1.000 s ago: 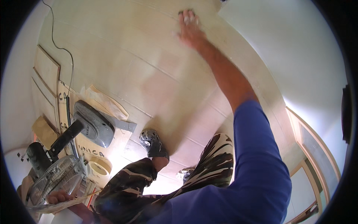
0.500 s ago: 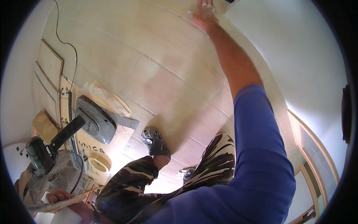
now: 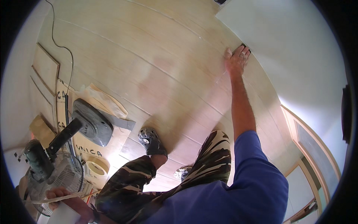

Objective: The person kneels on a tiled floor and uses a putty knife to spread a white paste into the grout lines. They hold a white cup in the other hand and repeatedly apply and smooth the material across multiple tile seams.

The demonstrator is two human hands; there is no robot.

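At the right, my right hand lies with fingers stretched out, palm down, on the pale wood-look panelled surface, beside the white wall. A small dark edge shows just past the fingertips; what it belongs to is hidden. Low on the left, my left hand is closed, fingers curled at a thin pale flat piece seen nearly edge-on. Most of that piece cannot be made out. Close behind this hand is the wire cage of a standing fan.
The fan's dark base rests by brown cardboard and crumpled paper. A roll of tape is near it. A black cable runs up the left. Framed panels stand at right.
My right hand has moved down and to the right along the panelled surface, toward me. My left hand stays by the fan, the thin piece slightly tilted differently.
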